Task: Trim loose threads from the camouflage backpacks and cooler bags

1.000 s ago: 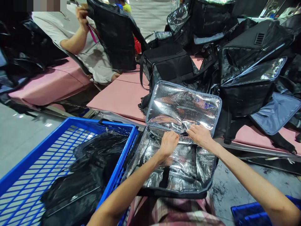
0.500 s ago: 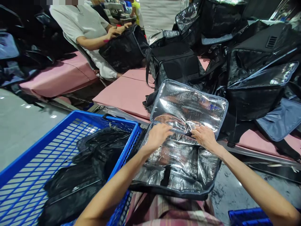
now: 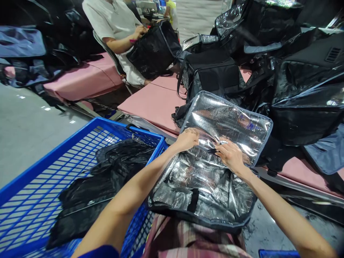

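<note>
An insulated bag (image 3: 188,172) with silver foil lining and black outside lies open on my lap. Its foil-lined lid (image 3: 228,123), edged in grey, leans back towards the table. At the fold between lid and body, my left hand (image 3: 189,139) is closed with its fingertips on the foil. To its right, my right hand (image 3: 229,154) pinches the lining at the same fold, beside a small dark piece partly covered by the fingers. A short black strap (image 3: 192,200) lies inside near the front rim.
A blue plastic crate (image 3: 88,123) holding black bags (image 3: 107,186) stands at my left. Ahead, a pink-topped table (image 3: 153,102) bears several black bags (image 3: 215,71). Across it, a person (image 3: 118,25) handles another black bag (image 3: 154,48).
The view has shifted, so the scene sits further right. My left hand has closed more at the fold, and my right hand still grips there. The person opposite has moved a hand on their bag.
</note>
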`<state>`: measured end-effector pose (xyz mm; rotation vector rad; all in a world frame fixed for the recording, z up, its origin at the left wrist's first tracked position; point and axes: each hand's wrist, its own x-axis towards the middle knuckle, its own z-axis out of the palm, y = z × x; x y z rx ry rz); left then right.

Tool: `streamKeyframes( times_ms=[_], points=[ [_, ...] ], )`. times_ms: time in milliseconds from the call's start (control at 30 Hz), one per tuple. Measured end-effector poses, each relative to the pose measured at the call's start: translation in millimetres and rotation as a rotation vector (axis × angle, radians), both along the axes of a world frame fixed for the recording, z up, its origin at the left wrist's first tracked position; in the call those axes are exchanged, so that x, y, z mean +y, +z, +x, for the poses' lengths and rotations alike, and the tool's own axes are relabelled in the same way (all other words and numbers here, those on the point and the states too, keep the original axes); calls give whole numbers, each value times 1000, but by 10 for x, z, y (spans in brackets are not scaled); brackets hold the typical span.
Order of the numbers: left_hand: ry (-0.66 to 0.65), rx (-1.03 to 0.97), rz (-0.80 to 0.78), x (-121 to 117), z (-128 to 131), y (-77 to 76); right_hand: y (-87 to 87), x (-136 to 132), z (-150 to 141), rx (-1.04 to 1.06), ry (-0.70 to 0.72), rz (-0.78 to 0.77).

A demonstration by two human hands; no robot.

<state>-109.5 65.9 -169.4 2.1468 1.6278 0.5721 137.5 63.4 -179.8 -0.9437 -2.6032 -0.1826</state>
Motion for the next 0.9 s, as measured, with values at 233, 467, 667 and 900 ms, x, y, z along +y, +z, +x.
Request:
streamKeyframes(
  times_ms=[233, 467, 667, 900],
  points=[
    [-121, 54, -37, 16, -67, 11, 20, 63, -322, -111, 69, 217],
    [-94, 155, 275, -300, -15, -90, 83, 28, -106, -164, 87, 222],
    [71, 308, 379, -609, 332, -326, 88, -23, -19, -174, 62, 272],
    [191, 171, 177, -604, 554, -419, 118, -40, -48, -201, 77, 224]
  ],
)
